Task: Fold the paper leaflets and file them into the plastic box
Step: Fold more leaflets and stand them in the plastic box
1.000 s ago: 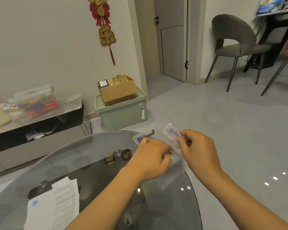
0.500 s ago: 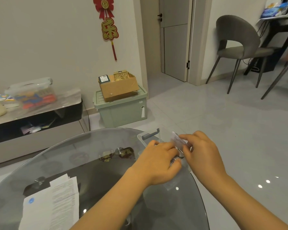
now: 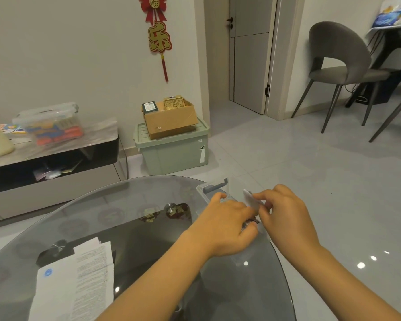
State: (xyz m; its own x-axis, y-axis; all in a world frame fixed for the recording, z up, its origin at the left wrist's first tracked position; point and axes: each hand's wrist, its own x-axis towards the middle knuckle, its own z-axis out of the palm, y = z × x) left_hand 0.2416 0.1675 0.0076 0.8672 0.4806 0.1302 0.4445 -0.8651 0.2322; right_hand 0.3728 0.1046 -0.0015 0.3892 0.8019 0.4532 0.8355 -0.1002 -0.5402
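Folded leaflet [image 3: 251,201], small and white, pinched upright between thumb and fingertips of the right hand [image 3: 285,214], just above the clear plastic box [image 3: 212,187] at the far right edge of the round glass table [image 3: 102,218]. Left hand [image 3: 225,225] laid over the box's near side, fingers curled down into or onto it, gripping what looks like folded papers already inside; exact hold hidden behind the knuckles. Both hands close together, nearly touching at the fingertips. Box itself transparent, with a grey latch at its far rim, mostly covered by the hands. Nearer on the table, to the left, a loose stack of unfolded leaflets [image 3: 79,281], printed text facing up, well apart from the box. Beyond the table, on the floor by the wall, a pale green storage bin [image 3: 171,149] with a cardboard carton [image 3: 169,121] on its lid. To the left, a low cabinet [image 3: 53,167] carrying a clear lidded container [image 3: 49,123] with colourful contents. On the wall above the bin, a red and gold hanging ornament [image 3: 159,33]. Further right, a closed grey door [image 3: 250,52] and a grey chair [image 3: 340,63] on the tiled floor.
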